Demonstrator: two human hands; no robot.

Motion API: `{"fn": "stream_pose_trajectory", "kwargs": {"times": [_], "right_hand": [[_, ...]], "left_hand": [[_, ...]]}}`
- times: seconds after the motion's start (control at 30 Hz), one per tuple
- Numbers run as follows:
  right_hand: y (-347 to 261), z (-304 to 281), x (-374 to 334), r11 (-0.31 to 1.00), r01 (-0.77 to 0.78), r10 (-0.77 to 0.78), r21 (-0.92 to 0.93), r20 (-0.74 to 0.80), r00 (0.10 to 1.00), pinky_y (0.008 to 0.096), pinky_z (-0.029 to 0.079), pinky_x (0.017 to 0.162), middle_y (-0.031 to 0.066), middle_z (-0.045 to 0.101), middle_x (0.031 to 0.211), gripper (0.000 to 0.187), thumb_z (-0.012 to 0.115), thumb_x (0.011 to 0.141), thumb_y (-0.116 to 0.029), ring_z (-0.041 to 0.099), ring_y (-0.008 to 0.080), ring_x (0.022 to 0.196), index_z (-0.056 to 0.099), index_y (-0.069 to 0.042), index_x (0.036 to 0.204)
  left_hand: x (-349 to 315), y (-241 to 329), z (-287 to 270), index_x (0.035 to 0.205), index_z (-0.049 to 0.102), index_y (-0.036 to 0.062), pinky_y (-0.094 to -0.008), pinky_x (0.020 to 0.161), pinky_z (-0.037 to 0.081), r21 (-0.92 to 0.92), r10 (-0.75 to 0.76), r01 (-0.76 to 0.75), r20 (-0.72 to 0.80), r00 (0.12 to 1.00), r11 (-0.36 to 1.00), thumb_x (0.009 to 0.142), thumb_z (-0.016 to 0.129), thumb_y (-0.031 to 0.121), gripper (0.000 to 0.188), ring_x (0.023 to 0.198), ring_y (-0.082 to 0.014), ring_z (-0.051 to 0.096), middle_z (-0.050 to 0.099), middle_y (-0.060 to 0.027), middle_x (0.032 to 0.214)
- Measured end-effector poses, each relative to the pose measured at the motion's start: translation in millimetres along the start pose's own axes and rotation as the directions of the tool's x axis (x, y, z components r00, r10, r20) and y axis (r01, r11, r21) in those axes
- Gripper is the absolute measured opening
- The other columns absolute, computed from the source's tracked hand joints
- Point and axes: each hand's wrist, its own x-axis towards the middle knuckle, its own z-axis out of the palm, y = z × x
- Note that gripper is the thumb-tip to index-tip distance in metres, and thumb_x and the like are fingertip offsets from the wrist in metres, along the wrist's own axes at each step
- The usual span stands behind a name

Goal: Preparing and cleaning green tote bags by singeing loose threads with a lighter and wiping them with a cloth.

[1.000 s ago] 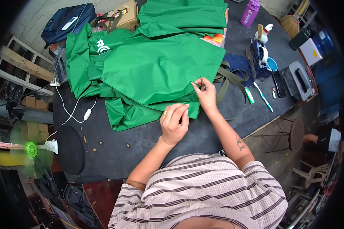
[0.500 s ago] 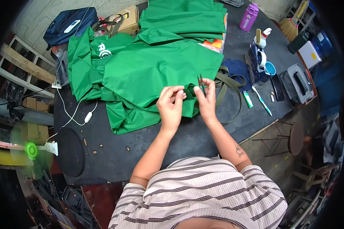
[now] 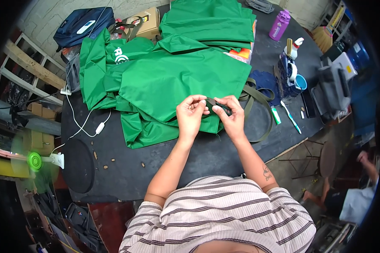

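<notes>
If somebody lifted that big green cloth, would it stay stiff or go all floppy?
The green cloth would probably flop, since it lies in loose folds and creases. It might feel slippery, because its surface looks smooth and a bit shiny.

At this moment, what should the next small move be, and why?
Probably steady the green fabric with the left hand before working the small dark tool: the right hand appears to hold that tool close to the left fingertips, which seem to pinch the fabric near its lower edge.
</notes>
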Motion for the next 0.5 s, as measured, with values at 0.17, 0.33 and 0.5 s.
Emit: {"fn": "stream_pose_trajectory", "kwargs": {"times": [0.17, 0.33, 0.5], "right_hand": [[6.9, 4.6, 1.1, 0.998, 0.018, -0.017, 0.055, -0.018, 1.000, 0.0246, 0.042, 0.069, 0.0053, 0.057, 0.084, 0.017, 0.071, 0.078, -0.008, 0.054, 0.0129, 0.079, 0.066, 0.002, 0.091], [9.4, 6.6, 1.7, 0.994, 0.009, -0.006, 0.109, -0.028, 1.000, 0.0255, 0.043, 0.072, 0.0060, 0.058, 0.083, 0.016, 0.070, 0.078, -0.007, 0.055, 0.0136, 0.079, 0.064, 0.003, 0.089], [8.6, 2.8, 1.7, 0.999, 0.013, -0.013, 0.052, 0.000, 1.000, 0.0250, 0.044, 0.074, 0.0056, 0.057, 0.084, 0.014, 0.067, 0.081, -0.006, 0.055, 0.0130, 0.080, 0.064, 0.003, 0.090]], "left_hand": [[0.6, -1.2, -0.8, 0.095, 0.062, -0.0049, -0.0216, 0.059, 0.054, -0.026, -0.006, 0.005, -0.009, 1.000, 1.000, 0.088, 0.057, 0.000, 0.010, 0.066, -0.0075, 0.060, 0.063, -0.0052, 0.079], [2.1, -1.1, -1.7, 0.094, 0.062, -0.0049, -0.0220, 0.059, 0.055, -0.011, 0.006, -0.006, -0.006, 1.000, 1.000, 0.088, 0.057, 0.000, 0.010, 0.066, -0.0076, 0.060, 0.063, -0.0049, 0.078], [1.7, -2.5, 0.4, 0.095, 0.062, -0.0048, -0.0222, 0.059, 0.055, -0.008, 0.002, -0.002, -0.009, 1.000, 1.000, 0.088, 0.057, 0.000, 0.010, 0.067, -0.0077, 0.060, 0.063, -0.0050, 0.078]]}}
